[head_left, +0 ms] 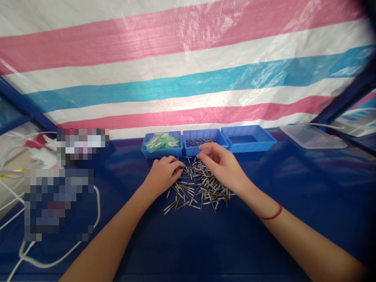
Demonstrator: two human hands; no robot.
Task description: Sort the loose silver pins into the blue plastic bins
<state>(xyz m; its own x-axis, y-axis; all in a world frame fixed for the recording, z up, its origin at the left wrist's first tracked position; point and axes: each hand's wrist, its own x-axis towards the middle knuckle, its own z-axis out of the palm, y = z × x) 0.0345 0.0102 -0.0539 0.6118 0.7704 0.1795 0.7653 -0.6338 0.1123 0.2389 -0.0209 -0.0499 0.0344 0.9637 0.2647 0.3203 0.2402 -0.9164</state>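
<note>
A loose pile of blind rivets (211, 188), silvery with thin stems, lies on the dark blue tabletop. At the pile's upper left edge is my left hand (166, 172), thumb and forefinger closed around a rivet that is mostly hidden. My right hand (221, 164) hovers over the upper right of the pile, just in front of the middle blue bin (204, 150). Its fingers are curved, with a small gap between thumb and forefinger and nothing visible there. More rivets lie inside that bin.
A left blue bin (161, 152) holds green-tinted plastic packets. Beside the middle bin stands a right blue bin (249, 145) with a bare floor. Farther right lies a translucent lid (313, 137). White cable (98, 207) loops at left near blurred items. A striped sheet (188, 70) hangs behind.
</note>
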